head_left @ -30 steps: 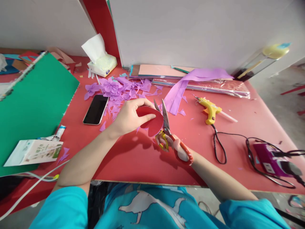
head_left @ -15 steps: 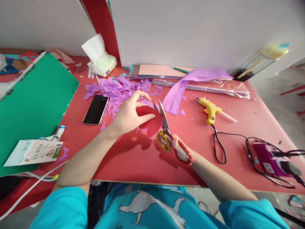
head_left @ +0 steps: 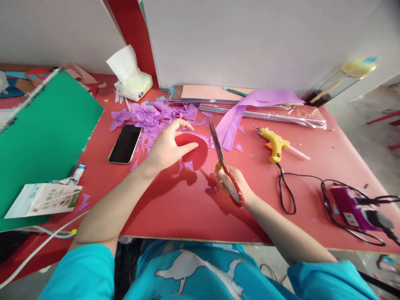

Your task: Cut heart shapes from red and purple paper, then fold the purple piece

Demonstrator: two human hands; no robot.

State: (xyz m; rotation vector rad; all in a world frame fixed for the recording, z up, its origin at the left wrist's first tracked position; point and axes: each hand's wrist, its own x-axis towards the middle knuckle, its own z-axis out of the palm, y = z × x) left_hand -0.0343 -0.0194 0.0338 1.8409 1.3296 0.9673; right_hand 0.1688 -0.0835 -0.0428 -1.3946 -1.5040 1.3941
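Currently, left hand (head_left: 165,151): clamped on the red paper (head_left: 200,153), thumb on its upper face; fingers behind largely hidden.
Red paper: raised over the table (head_left: 162,223), left of the scissors (head_left: 216,143) and apart from them.
Right hand (head_left: 235,183): closed round the scissors' handles; blades appear together.
Cutting edge: judged best served by turning the paper into the blades, thumb clear.
Purple scraps (head_left: 151,116): strewn beyond; advisable to exclude from the bite.

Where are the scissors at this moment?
In the head view, the scissors are in the right hand, just right of the red paper in the left hand.
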